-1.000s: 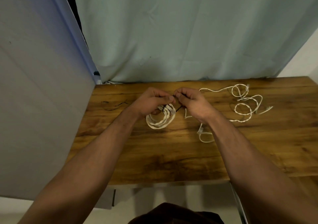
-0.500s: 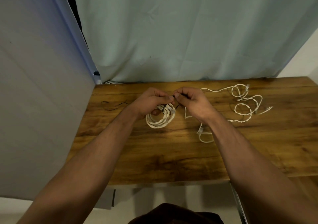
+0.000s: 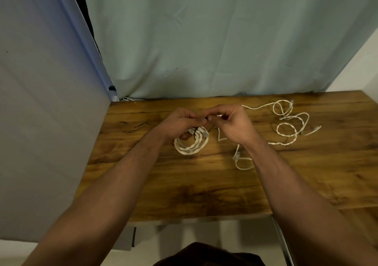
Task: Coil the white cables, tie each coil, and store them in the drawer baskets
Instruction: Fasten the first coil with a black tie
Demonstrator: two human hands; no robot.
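"So, how far along is the coiling?"

"Partway, I am judging; one coil (image 3: 191, 145) is lying near the middle of the table (image 3: 204, 196), fully wound, and a thin dark tie (image 3: 211, 127) is crossing its upper strands; the left hand (image 3: 180, 122) is curling round the top of that coil and pinching the tie; the right hand (image 3: 231, 122) is pinching the other end, its fingertips meeting the left's."

"And what is remaining?"

"Closing that tie, it seems; beyond it a loose cable (image 3: 286, 129) is sprawling in open loops toward the far right, and a short loop (image 3: 243, 166) is lying just beside the right wrist; whether those are one cable or two, I cannot tell; no drawer or basket is showing, so all the storing is lying ahead."

"Any room for moving?"

"Mostly toward the near edge, where wood is stretching between the forearms; the left edge is butting against a grey panel (image 3: 45, 122); a curtain (image 3: 204, 40) is hanging along the back edge; some spare ties (image 3: 133, 125) are lying well apart, left of the coil."
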